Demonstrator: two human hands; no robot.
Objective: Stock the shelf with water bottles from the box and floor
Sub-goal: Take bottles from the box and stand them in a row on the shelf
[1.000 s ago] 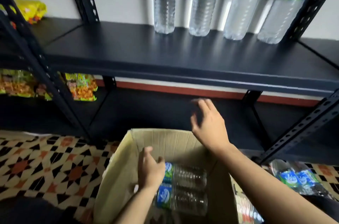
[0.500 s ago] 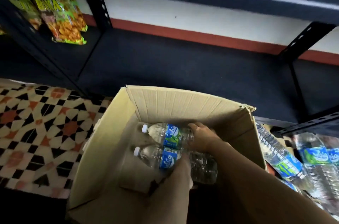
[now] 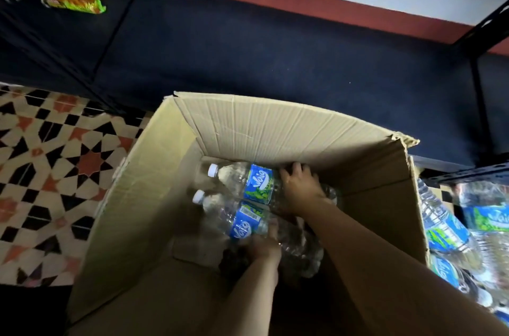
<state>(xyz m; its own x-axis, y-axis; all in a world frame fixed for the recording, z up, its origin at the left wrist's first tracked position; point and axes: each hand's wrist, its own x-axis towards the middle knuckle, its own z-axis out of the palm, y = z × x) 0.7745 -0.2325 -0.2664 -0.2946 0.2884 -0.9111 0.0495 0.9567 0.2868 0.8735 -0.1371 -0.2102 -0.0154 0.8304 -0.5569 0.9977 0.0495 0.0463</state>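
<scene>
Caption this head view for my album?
Inside the cardboard box, the left hand grips the nearer water bottle, the right hand the farther bottle.

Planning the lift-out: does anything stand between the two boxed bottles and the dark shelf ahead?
Only the box's far wall, between them and the shelf; both need lifting over it. The right hand grips the far bottle, the left hand the near bottle.

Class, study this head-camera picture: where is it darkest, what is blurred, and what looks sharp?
Head view: the brown cardboard box is darkest at its bottom; head view: the left hand is blurred, like the clear plastic bottles on the floor at right; head view: the blue-labelled bottle under the right hand looks sharp.
</scene>
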